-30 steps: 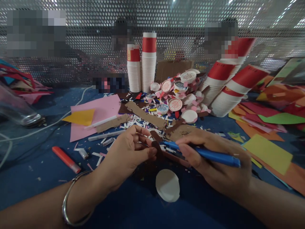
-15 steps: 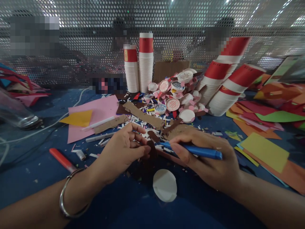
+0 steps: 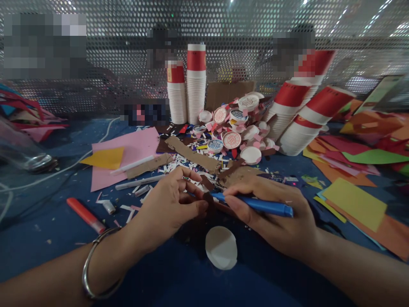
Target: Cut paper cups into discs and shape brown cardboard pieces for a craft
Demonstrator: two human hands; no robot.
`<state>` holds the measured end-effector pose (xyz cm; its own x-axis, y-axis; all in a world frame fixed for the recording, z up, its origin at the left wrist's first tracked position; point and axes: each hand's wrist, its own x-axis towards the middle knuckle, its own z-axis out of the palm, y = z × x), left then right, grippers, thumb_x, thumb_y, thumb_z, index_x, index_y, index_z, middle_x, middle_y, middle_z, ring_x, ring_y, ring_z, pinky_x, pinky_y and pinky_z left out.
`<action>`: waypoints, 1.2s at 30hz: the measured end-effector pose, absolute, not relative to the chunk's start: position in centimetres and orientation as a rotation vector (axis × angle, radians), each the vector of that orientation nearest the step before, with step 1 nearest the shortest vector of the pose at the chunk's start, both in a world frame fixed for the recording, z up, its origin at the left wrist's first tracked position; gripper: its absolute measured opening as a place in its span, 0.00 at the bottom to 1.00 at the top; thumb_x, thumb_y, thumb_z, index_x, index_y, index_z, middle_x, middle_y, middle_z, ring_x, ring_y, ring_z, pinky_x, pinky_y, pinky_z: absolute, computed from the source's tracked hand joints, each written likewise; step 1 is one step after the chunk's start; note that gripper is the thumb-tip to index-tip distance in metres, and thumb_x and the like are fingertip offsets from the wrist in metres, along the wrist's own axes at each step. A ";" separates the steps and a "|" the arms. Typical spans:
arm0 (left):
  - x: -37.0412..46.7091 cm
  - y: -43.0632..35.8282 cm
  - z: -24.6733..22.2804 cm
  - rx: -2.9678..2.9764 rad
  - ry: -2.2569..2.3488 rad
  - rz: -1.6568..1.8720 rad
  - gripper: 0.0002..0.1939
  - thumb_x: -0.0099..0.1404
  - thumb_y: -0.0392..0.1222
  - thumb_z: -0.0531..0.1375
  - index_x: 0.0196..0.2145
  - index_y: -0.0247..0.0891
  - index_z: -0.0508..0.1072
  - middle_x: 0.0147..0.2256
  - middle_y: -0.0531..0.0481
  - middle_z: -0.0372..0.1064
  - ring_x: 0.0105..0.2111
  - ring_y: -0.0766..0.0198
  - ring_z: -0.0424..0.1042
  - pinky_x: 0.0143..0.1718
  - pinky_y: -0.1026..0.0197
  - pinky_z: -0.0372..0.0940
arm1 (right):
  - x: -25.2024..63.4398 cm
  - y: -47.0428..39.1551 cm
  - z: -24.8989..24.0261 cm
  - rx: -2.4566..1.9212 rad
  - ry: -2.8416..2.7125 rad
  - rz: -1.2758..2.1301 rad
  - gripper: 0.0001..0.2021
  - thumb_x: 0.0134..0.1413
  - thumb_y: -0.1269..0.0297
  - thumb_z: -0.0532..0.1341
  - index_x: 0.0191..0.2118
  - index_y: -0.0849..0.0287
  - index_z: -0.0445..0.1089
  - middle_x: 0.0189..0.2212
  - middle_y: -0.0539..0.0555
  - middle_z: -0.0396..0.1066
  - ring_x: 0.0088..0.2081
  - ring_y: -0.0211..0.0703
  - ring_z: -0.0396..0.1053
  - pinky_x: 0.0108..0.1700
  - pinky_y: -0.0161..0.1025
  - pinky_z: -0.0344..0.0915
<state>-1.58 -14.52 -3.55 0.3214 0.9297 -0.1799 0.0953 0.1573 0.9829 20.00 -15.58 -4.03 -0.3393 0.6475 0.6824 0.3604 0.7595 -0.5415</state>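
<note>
My left hand (image 3: pixel 174 207) pinches a small dark brown paper piece (image 3: pixel 208 198) between thumb and fingers. In my right hand (image 3: pixel 277 226) is a blue pen (image 3: pixel 266 207), its tip pointing left and close to the brown piece. Whether tip and paper touch I cannot tell. Just below the hands, a white paper disc (image 3: pixel 221 247) lies on the blue tabletop (image 3: pixel 166 277). A red pen (image 3: pixel 84 214) lies near my left wrist, which wears a silver bangle.
Behind the hands lie paper scraps, a cardboard strip (image 3: pixel 191 154) and a heap of decorated white discs (image 3: pixel 231 140). Paper cup stacks (image 3: pixel 196 85) stand behind; more stacks (image 3: pixel 295 115) lean at right. Coloured paper (image 3: pixel 358 202) lies right, a pink sheet (image 3: pixel 128 143) left. A perforated screen (image 3: pixel 124 51) closes the back.
My left hand has moved slightly right, and the brown piece now shows less of its surface. My right hand and the blue pen have shifted slightly left.
</note>
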 end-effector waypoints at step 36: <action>-1.6 -14.8 -3.5 1.272 1.105 0.859 0.21 0.57 0.32 0.69 0.45 0.41 0.66 0.33 0.56 0.71 0.29 0.67 0.74 0.30 0.65 0.68 | 19.8 -15.7 -3.8 -0.746 -1.979 0.300 0.06 0.60 0.74 0.65 0.37 0.56 0.73 0.29 0.49 0.79 0.29 0.38 0.75 0.34 0.36 0.73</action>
